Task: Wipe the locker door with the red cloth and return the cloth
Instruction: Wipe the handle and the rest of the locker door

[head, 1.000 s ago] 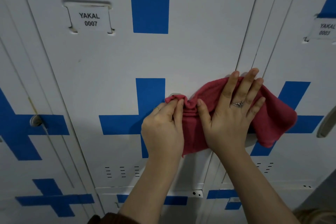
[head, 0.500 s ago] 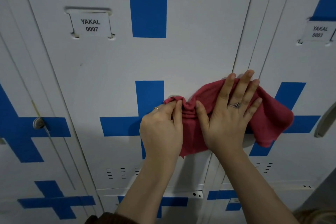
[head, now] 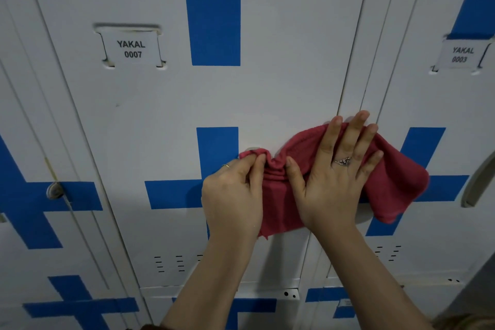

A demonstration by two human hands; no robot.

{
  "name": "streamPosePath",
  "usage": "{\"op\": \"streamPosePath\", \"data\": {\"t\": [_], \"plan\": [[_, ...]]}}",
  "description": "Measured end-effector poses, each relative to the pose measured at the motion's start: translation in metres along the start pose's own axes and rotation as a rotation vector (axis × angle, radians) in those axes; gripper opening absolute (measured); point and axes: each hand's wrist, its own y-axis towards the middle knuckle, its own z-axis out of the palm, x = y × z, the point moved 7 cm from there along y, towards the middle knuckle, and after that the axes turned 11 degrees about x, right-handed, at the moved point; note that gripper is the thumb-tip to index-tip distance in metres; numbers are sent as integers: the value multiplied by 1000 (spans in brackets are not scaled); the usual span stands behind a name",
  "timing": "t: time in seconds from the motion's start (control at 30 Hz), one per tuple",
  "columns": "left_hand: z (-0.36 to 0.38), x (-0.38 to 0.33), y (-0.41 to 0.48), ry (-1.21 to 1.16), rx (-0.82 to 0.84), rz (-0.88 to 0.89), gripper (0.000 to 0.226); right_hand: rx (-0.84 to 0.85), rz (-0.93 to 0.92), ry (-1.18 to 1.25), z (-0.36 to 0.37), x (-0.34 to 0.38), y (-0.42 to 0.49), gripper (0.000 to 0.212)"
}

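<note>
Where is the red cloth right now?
Head view, right of centre: the red cloth lies against the right edge of the locker door marked 0007, overlapping the neighbouring locker, pinched by the left hand and pressed by the right hand.

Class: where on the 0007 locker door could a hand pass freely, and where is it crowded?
Free: the white band between name label and blue cross; the white panel right of the upper blue bar, above the red cloth. Crowded: mid-right, where the left hand pinches and the right hand presses it.
</note>
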Motion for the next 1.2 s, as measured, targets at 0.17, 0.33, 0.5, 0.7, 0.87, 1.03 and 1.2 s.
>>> {"op": "streamPosePath", "data": {"t": [0.17, 0.33, 0.5, 0.7, 0.87, 1.03, 1.2], "plan": [[4, 9, -14, 0, 34, 8, 32, 11, -21, -7, 0, 0, -1, 80], [2, 4, -8, -34, 18, -2, 31, 1, -53, -37, -1, 2, 1, 78], [0, 0, -2, -53, -25, 15, 28, 2, -103, -34, -3, 3, 1, 78], [9, 17, -27, -2, 95, -16, 35, 37, -132, -51, 1, 5, 0, 77], [4, 5, -11, 56, 43, 46, 32, 17, -142, -61, 0, 4, -1, 77], [3, -2, -2, 37, -17, 70, 27, -2, -153, -54, -1, 5, -1, 77], [8, 13, -25, 73, 67, 28, 33, -5, -148, -54, 0, 4, -1, 77]]}}
